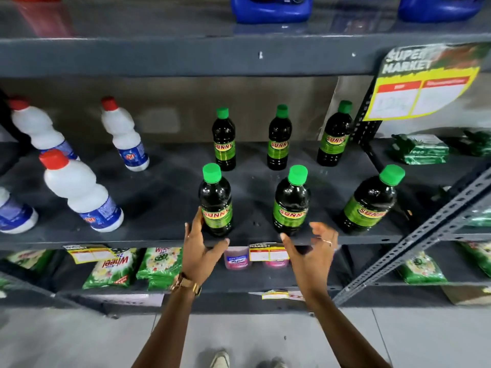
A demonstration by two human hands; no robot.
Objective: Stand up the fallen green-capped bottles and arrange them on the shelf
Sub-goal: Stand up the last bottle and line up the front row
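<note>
Six bottles (215, 200) upright. My left hand (202, 251) open, fingers touching front-left one; right hand (313, 251) open at 3 o'clock. Full, smooth plastic: probably heavy, slick; grip the label.

six green-capped bottles (291, 200), four white red-capped bottles (79, 191), two blue jugs (271, 7)

Six dark bottles (291, 205) are showing green caps and green-yellow labels; at nine o'clock, white bottles (79, 192) are wearing red caps.
</note>
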